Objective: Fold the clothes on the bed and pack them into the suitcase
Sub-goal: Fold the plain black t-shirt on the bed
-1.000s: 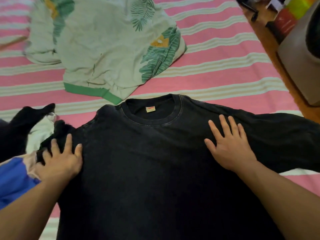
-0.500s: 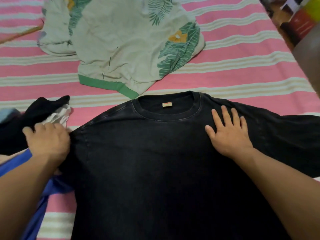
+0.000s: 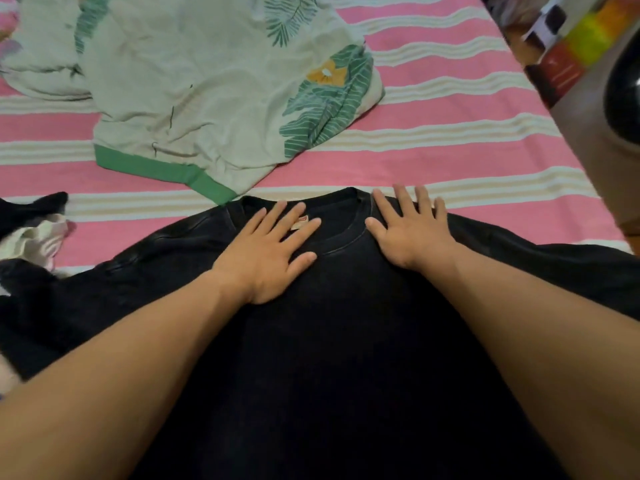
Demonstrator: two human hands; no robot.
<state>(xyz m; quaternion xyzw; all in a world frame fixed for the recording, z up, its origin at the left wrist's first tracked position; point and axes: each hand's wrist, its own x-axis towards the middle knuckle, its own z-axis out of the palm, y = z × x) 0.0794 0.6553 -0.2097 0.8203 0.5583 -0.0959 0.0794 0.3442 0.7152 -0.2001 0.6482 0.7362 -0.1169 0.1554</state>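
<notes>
1. A black T-shirt lies spread flat, front up, on the near part of the bed, its neckline pointing far and its sleeves running off to left and right.
2. The left hand rests palm down at the collar, fingers straight and spread, partly covering the small label inside the neck; it grips nothing.
3. The right hand lies flat just right of the neckline on the shoulder, fingers splayed, with nothing held in it.
4. A pale green shirt with a leaf print lies crumpled farther away, its green hem just beside the black collar.
5. A heap of dark and white clothes sits at the left edge.
6. No suitcase can be made out with certainty.
</notes>
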